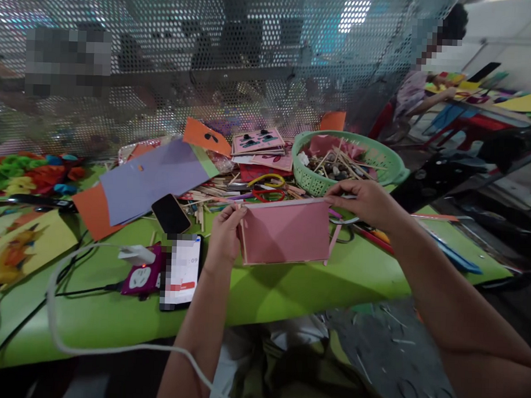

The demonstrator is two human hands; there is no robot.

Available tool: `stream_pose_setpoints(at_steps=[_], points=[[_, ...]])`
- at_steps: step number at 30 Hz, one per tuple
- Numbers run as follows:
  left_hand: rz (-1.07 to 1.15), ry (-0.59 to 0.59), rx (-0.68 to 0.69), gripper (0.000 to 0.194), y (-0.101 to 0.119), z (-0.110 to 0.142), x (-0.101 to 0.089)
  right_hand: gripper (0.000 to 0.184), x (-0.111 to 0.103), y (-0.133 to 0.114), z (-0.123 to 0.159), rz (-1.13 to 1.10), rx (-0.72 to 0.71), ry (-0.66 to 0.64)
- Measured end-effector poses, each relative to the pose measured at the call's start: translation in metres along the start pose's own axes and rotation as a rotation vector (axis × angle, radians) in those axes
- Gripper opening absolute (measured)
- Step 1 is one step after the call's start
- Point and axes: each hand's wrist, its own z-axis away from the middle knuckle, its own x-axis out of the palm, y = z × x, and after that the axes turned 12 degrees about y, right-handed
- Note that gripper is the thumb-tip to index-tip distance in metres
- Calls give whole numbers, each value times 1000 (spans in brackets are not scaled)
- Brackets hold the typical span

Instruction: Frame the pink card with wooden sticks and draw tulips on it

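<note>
I hold a pink folded paper piece (286, 231) upright over the green table (288, 287). My left hand (225, 232) is closed on its left edge. At its top right corner, my right hand (363, 199) pinches the upper edge. Thin wooden sticks seem to line the paper's borders. Just behind my right hand stands a green plastic basket (391, 163) with sticks, stones and pink paper inside.
Two phones (171, 214) (182, 271), a magenta power strip (141, 276) and cables (69, 343) lie at left. Lilac paper (157, 175), orange paper (93, 210), craft sticks (213, 191) and rubber bands (268, 194) clutter the back. A perforated screen (187, 63) rises behind. Another person sits at far right.
</note>
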Motion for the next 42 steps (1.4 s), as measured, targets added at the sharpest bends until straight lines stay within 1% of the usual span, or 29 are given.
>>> stream_pose_setpoints(at_steps=[3,6,9,12,16,19,24,30,37,42], points=[[-49,-95,-23,35,1,1,-2,52,-3,-2,0,18,19,-22],[-161,-152,28,32,1,-2,-5,53,-7,-8,-1,38,29,-29],[-333,-226,114,30,3,-7,-7,55,-12,-16,-2,61,10,-23],[-514,-295,226,23,11,-12,-5,53,-18,-27,-2,75,11,-41],[-693,-404,426,14,28,-11,2,49,-25,-38,-1,128,-6,-33],[-794,-466,503,14,36,-8,9,49,-29,-41,0,134,-56,-25],[-821,-561,543,15,41,-1,22,44,-36,-43,0,142,-121,-45],[-819,-599,560,14,41,11,38,33,-42,-48,3,155,-159,-58],[-877,-631,596,16,42,26,56,31,-43,-52,7,121,-250,-70],[-812,-695,612,18,41,31,64,32,-42,-61,11,99,-258,-73]])
